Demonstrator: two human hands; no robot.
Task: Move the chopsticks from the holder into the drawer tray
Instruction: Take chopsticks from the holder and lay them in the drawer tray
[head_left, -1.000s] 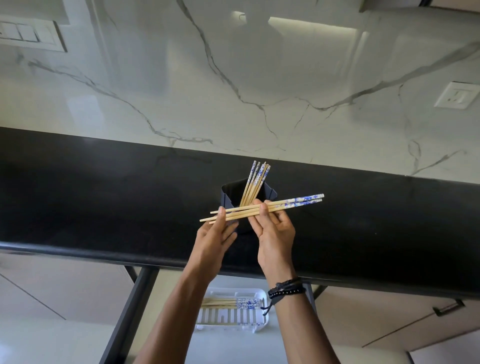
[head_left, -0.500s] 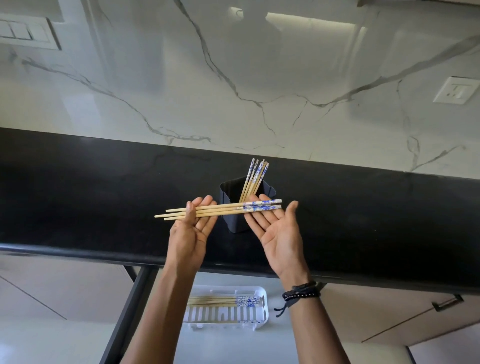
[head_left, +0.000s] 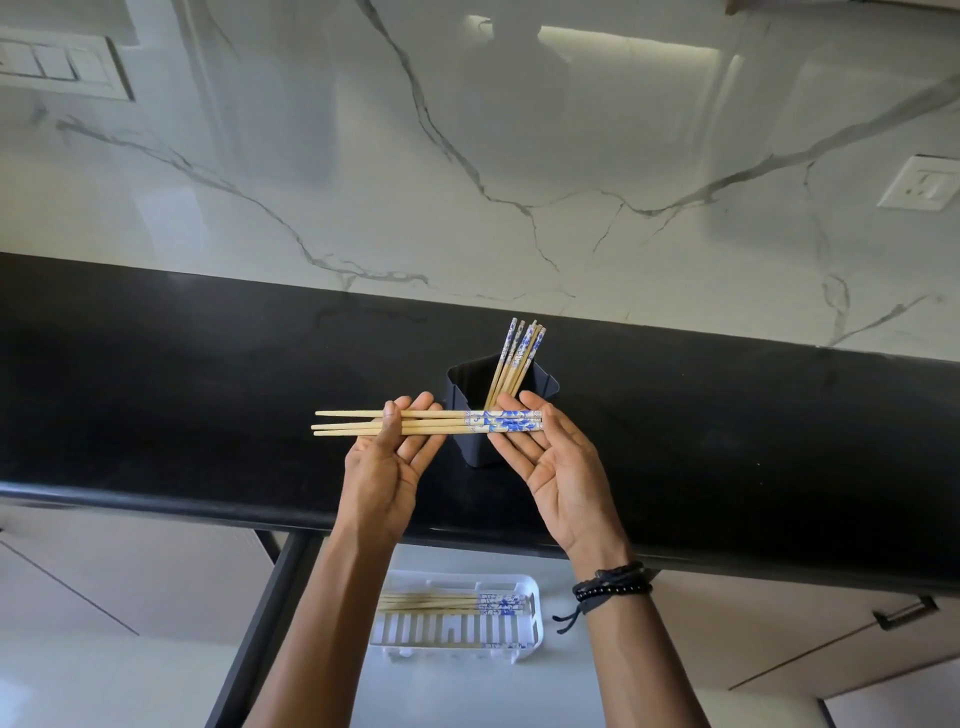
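Observation:
A bundle of wooden chopsticks (head_left: 441, 421) with blue-and-white patterned ends lies level above the black countertop. My left hand (head_left: 384, 467) pinches its plain end, thumb on top and fingers beneath. My right hand (head_left: 556, 467) is palm up, and its straight fingers support the patterned end. Just behind the bundle stands the dark square holder (head_left: 462, 400), with several more chopsticks (head_left: 514, 358) leaning in it. Below the counter edge, a white slotted tray (head_left: 535, 618) sits in the open drawer and holds several chopsticks (head_left: 441, 603).
The black countertop (head_left: 182, 395) runs across the view beneath a white marble backsplash. On that wall are a socket (head_left: 922, 183) at the right and a switch panel (head_left: 57, 65) at the upper left. A cabinet handle (head_left: 906, 613) shows at the lower right.
My right hand let go of its grip and turned palm up. The bundle slid left and levelled out, with my left thumb now over it.

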